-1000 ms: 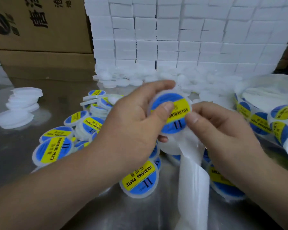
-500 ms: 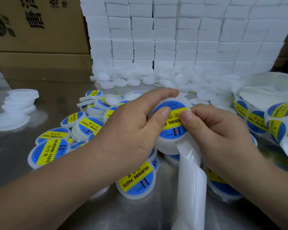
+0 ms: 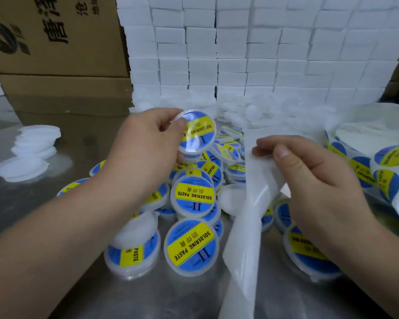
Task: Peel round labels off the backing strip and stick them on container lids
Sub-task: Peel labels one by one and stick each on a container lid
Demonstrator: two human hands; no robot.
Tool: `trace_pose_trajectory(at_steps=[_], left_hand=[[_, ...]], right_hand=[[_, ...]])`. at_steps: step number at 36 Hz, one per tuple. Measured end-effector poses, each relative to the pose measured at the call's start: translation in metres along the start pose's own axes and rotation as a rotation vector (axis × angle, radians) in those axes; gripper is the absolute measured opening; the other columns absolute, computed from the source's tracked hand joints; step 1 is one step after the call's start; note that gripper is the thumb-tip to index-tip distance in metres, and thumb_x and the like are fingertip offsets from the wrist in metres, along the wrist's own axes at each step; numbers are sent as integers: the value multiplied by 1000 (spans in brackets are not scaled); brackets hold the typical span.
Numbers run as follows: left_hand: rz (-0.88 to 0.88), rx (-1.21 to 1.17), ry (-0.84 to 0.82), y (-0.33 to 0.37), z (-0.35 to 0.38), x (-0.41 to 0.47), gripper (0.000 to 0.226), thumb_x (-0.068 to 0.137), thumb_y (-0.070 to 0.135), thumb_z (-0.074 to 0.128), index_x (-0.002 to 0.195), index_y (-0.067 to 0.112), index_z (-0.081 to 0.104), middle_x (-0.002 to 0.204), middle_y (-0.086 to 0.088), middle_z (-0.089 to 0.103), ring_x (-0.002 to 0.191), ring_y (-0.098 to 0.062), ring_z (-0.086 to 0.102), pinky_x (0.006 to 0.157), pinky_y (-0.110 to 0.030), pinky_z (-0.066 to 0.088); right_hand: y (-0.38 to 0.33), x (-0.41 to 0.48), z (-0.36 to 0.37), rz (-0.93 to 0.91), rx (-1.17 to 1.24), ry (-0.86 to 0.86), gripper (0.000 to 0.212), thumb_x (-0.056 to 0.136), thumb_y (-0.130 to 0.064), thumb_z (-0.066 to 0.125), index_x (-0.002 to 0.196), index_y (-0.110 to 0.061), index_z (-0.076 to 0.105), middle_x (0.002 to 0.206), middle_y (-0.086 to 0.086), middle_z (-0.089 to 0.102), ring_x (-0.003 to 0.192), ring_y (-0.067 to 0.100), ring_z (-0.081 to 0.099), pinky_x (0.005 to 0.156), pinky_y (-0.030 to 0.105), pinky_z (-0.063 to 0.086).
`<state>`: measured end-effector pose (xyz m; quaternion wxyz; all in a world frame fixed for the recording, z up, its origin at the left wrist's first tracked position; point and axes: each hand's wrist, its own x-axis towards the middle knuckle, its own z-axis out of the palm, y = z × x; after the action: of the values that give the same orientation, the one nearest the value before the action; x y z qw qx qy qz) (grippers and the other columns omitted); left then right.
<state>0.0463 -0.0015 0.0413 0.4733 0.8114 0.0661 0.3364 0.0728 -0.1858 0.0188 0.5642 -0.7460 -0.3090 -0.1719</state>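
- We see the left hand (image 3: 143, 143) pinching a labelled lid (image 3: 197, 132) by its 9 o'clock edge, thumb and fingers clamped on it; the lid is tilted and raised above the pile.
- Its round label reads "SOLDERING PASTE", yellow band on blue.
- The right hand (image 3: 309, 171) sits at 3 o'clock of that lid, apart from it, thumb and fingers closed on the white backing strip (image 3: 247, 226), which trails toward 6 o'clock.
- The pile of labelled lids (image 3: 194, 199) lies on the steel table (image 3: 78, 139) between both forearms.
- Blank white lids (image 3: 36, 139) are stacked at 9 o'clock, well apart.
- The label roll (image 3: 387, 162) is at 3 o'clock; white boxes (image 3: 263, 54) form a wall at 12 o'clock.
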Motion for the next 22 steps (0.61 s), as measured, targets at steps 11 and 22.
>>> trace_pose_trajectory(at_steps=[11,22], left_hand=[[130,388,89,-5,1,-1,32,90,23,49,119,31,60,118,16,59,95,7,53,83,-12,36],[34,-214,-459,20,10,-30,31,82,33,56,106,51,49,80,10,68,71,1,64,68,-17,52]], right_hand=[[7,2,0,-139,-26,11,55,71,-9,48,106,-50,44,132,-22,39,120,-2,47,97,21,40],[2,-5,3,-208,296,-188,68,73,11,48,123,-31,30,93,-48,56,71,-5,66,61,19,54]])
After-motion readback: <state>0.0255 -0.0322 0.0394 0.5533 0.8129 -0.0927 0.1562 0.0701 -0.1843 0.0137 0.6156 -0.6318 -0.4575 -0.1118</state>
